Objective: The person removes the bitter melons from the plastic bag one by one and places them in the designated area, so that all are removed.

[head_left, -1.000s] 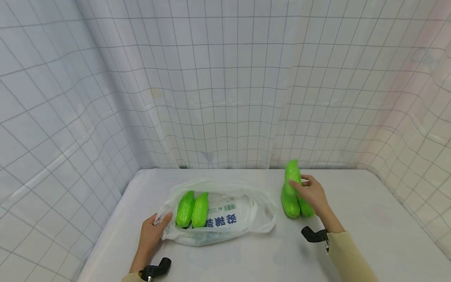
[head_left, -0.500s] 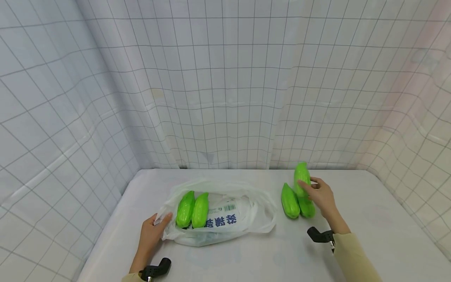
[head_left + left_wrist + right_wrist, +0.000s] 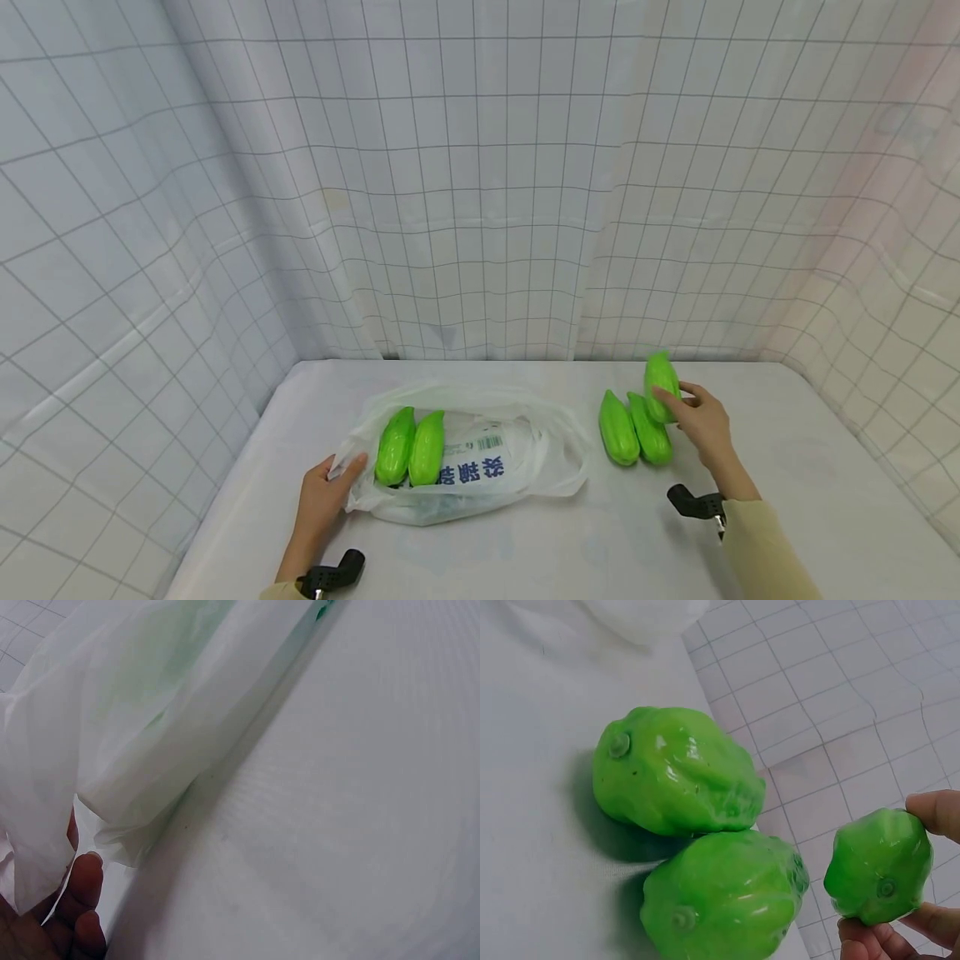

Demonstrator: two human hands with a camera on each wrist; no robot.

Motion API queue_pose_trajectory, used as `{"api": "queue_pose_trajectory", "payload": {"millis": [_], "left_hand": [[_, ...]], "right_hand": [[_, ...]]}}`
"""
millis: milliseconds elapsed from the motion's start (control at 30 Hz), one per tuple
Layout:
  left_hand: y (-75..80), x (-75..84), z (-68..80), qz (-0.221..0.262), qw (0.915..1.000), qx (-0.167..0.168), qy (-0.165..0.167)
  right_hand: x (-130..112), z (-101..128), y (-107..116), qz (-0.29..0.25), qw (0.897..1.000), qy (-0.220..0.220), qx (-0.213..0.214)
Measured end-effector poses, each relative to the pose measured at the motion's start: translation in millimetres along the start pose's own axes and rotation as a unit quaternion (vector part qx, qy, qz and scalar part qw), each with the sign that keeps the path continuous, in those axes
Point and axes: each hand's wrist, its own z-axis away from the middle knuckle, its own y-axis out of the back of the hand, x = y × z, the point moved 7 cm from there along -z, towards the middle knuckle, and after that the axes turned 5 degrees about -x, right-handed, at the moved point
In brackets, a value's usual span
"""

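1. Fruit [image 3: 661, 382], glossy green and tapered, is held between thumb and fingers of the right hand [image 3: 705, 423] in the head view, over the far right part of the table [image 3: 795, 475]. Just left of it, the left loose fruit [image 3: 618, 429] and the right loose fruit [image 3: 649, 432] lie side by side. Good handling here probably means a firm, even pinch around the thick middle and a level path that misses this pair.

2. Over on the left of the head view, the left hand [image 3: 321, 498] pinches the near-left edge of the white bag [image 3: 420, 510]. Two more lie in its left end: the outer bagged fruit [image 3: 395, 447] and the inner bagged fruit [image 3: 427, 450]. Such thin film would likely slump if tugged, so a steady, gentle hold seems best.

3. In the left wrist view, the bag's edge passes between the digits of the left hand, and green shows faintly through the film. How hard they press, I cannot tell.

4. In the right wrist view, the held fruit shows end-on, thumb above and fingers below, apart from the loose pair, which appear to touch each other. Rounded as they are, they might roll if bumped; that gap deserves guarding.
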Motion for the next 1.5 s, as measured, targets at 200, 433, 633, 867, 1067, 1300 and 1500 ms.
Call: {"api": "queue_pose_trajectory", "payload": {"millis": [200,433,633,867,1067,1300,1500], "left_hand": [[-0.4,-2.8,-0.7,0.000,1.0000,0.006,0.001],[0.1,-0.8,0.8,0.006,1.0000,0.004,-0.004],[0.3,0.0,1.5,0.005,1.0000,0.004,-0.007],[-1.0,-5.9,-1.3,0.006,1.0000,-0.001,0.006],[-0.7,-6.8,-2.4,0.008,0.9999,-0.002,0.008],[-1.1,-6.6,-2.4,0.015,0.9999,-0.004,0.005],[-1.4,-6.1,-2.4,0.019,0.9998,-0.003,0.000]], "right_hand": [[8.6,-0.9,7.9,0.010,1.000,-0.011,0.007],[20.0,0.9,10.9,0.014,1.000,-0.027,-0.003],[30.3,4.8,7.6,0.015,0.999,-0.041,-0.022],[38.7,5.5,5.9,0.021,0.998,-0.051,-0.024],[43.8,6.3,5.1,0.035,0.998,-0.051,-0.033],[47.8,8.2,4.1,0.046,0.996,-0.058,-0.044],[51.8,10.4,1.7,0.052,0.995,-0.062,-0.063]]}}
